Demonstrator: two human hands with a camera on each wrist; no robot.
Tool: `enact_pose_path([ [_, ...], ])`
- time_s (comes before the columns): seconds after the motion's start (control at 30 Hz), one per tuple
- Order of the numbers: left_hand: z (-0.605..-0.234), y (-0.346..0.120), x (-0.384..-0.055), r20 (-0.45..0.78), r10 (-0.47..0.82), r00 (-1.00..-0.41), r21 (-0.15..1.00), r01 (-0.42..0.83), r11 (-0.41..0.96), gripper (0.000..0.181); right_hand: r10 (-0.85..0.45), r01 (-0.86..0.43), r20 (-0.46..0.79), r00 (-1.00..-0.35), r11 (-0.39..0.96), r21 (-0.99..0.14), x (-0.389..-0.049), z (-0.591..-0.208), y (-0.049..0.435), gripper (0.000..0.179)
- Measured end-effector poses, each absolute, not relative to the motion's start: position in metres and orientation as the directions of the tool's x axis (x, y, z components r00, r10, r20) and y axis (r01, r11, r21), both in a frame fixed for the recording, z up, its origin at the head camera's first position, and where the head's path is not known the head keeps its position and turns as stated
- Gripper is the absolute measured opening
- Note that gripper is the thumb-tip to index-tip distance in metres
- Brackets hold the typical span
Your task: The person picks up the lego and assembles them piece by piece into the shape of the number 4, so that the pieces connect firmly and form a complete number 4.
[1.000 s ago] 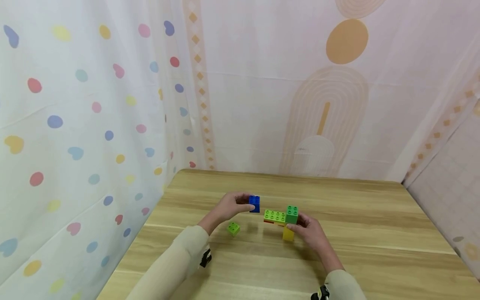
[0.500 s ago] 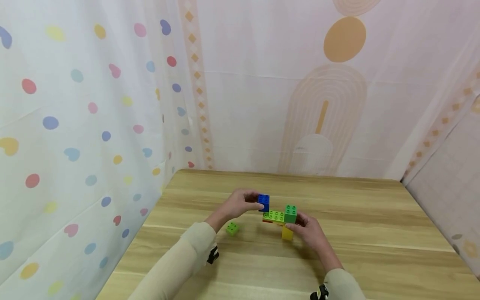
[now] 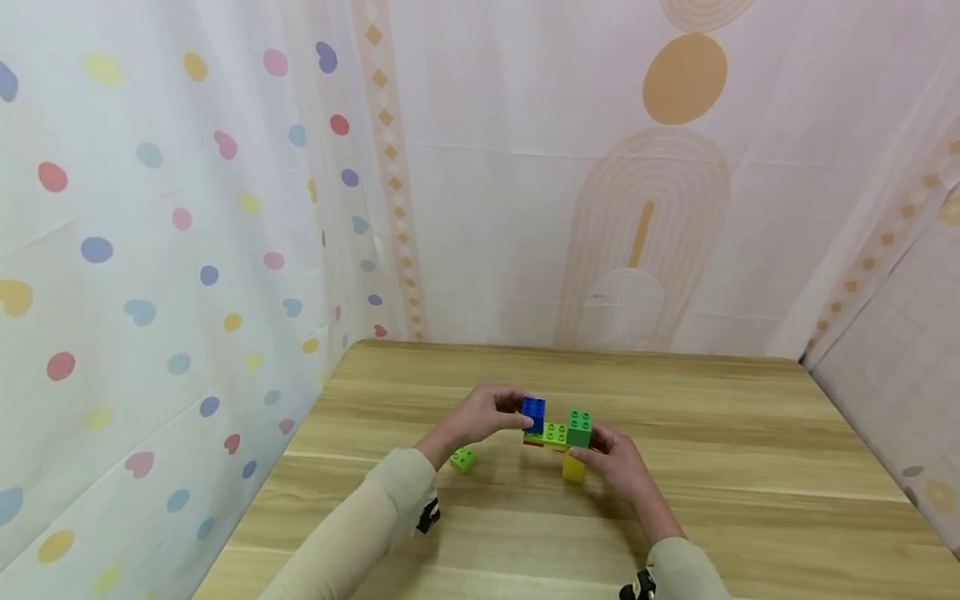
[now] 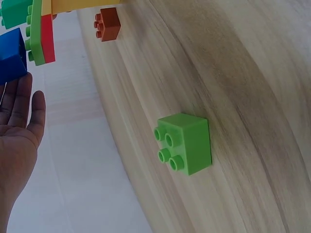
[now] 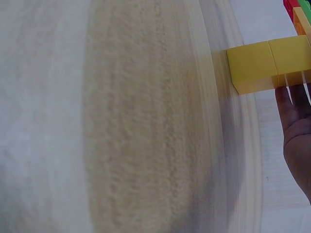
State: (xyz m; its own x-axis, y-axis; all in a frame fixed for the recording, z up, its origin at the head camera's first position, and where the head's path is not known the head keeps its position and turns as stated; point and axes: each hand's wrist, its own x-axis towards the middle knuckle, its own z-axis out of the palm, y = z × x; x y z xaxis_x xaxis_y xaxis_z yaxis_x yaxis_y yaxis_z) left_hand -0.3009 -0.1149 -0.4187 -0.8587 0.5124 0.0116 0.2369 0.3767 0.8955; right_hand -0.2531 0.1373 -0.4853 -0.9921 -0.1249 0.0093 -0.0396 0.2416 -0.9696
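Note:
My left hand (image 3: 483, 414) pinches a blue toy building brick (image 3: 533, 412) over the left end of a long lime brick (image 3: 556, 433). In the left wrist view the blue brick lies close against the lime studs; I cannot tell whether it is pressed on. Beneath the lime brick is a red one (image 4: 47, 39). A green brick (image 3: 579, 428) tops the structure's right end, above stacked yellow bricks (image 5: 252, 65) that stand on the table. My right hand (image 3: 621, 464) holds this end, its fingers against the yellow bricks.
A loose lime brick (image 3: 462, 459) lies on the wooden table (image 3: 712, 517) near my left forearm. An orange-brown brick (image 4: 109, 24) rests farther off in the left wrist view. Patterned curtains (image 3: 495, 208) hang behind and to the left of the table.
My left hand has moved right with the blue brick, then lowered it onto or just above the long lime brick's left end. The right hand keeps its hold on the structure.

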Motion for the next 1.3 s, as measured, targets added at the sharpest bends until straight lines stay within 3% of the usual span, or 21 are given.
enact_pose_path([
  [1.3, -0.4247, -0.1175, -0.3019, -0.032, 0.507, -0.862, 0.884, 0.212, 0.417, 0.040, -0.127, -0.036, 0.007, -0.992, 0.223, -0.974, -0.2542, -0.4849, 0.1329, 0.040],
])
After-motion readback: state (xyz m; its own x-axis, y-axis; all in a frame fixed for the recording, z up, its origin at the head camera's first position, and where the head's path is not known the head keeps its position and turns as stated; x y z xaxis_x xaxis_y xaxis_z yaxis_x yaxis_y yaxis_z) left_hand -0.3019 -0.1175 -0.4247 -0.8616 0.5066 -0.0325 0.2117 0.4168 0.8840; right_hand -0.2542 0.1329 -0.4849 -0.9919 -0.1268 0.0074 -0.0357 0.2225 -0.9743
